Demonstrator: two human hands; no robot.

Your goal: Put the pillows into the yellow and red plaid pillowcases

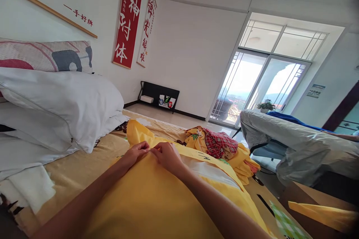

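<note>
A yellow pillowcase lies in front of me on the bed, plumped out. White pillow fabric shows through its gap on the right. My left hand pinches the case's edge near its far left corner, which sticks up. Close beside it, my right hand pinches the same edge between thumb and finger. The fingertips of both hands almost meet. Whether a zipper pull is between them is too small to tell.
White pillows are stacked on the left, with a patterned cushion on top. Crumpled yellow and red plaid cloth lies beyond the pillowcase. At the right are a cardboard box and a plastic-covered table. A black rack stands by the wall.
</note>
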